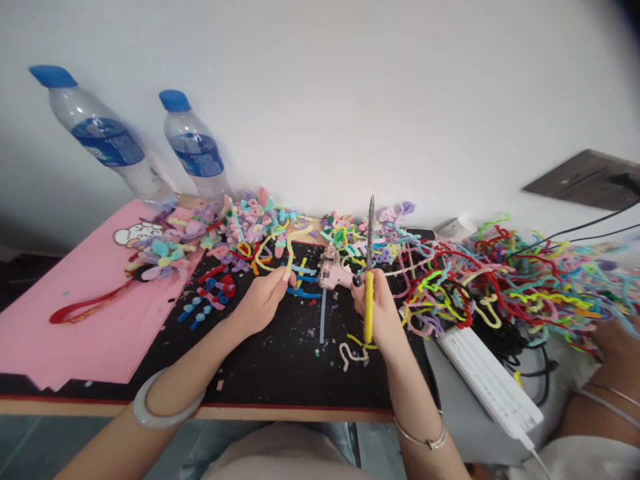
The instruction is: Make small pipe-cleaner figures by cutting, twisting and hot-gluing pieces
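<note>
My left hand point(267, 297) pinches a pale yellow pipe cleaner point(291, 253), which bends up and loops over to the left. In my right hand point(384, 310) is a pair of scissors point(369, 303) with yellow handles, its blades pointing up and looking closed. Between the hands, a pink glue gun point(336, 275) lies on the black mat point(270, 373), with a translucent glue stick point(323, 320) below it. Short blue pipe cleaner pieces point(303, 293) lie just right of my left hand. Yellow and cream scraps point(353, 353) sit below the scissors.
A large pile of coloured pipe cleaners point(465, 273) lies at right, beside a white power strip point(490, 380). Finished fuzzy flowers point(163, 257) rest on pink paper point(100, 293). Two bottles point(197, 150) stand by the wall. Another person's arm point(595, 393) is at far right.
</note>
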`<move>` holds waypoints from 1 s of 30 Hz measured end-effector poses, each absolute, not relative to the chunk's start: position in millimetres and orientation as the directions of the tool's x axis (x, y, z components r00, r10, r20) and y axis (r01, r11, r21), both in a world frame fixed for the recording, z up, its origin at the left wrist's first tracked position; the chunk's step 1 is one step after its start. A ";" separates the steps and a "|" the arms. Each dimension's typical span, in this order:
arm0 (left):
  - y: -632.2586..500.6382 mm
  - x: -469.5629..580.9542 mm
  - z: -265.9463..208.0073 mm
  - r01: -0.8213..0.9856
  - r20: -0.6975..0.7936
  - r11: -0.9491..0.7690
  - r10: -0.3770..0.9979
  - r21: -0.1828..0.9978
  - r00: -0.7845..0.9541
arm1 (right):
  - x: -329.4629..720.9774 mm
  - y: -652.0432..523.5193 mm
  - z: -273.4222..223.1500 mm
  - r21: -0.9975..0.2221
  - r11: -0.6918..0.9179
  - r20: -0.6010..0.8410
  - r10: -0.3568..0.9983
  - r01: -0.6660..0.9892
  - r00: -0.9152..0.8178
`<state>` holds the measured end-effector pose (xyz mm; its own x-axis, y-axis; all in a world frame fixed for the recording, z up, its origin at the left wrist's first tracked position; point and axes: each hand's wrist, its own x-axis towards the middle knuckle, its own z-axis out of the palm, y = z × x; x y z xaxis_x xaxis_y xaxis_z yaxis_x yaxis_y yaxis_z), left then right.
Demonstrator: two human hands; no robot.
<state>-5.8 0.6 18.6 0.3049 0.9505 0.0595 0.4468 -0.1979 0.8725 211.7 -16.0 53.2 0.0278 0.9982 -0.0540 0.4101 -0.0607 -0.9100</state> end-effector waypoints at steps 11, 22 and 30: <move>0.0 -6.4 21.0 0.569 0.138 -0.342 0.918 0.748 0.371 | 225.3 -46.2 72.2 -0.568 0.023 -0.223 0.958 0.822 -0.181; -0.3 -8.0 12.8 0.557 0.172 -0.396 0.895 0.729 0.412 | 229.5 -51.0 65.8 -0.562 0.064 -0.267 0.930 0.825 -0.254; -0.9 -3.9 11.1 0.587 0.194 -0.460 0.867 0.667 0.459 | 222.1 -48.3 59.1 -0.518 0.157 -0.174 0.943 0.841 -0.284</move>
<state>-3.9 -0.9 11.1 0.4595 0.8668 0.1935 0.5865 -0.4598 0.6668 222.1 -48.3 59.1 -0.2836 0.9430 -0.1739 0.8406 0.1572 -0.5184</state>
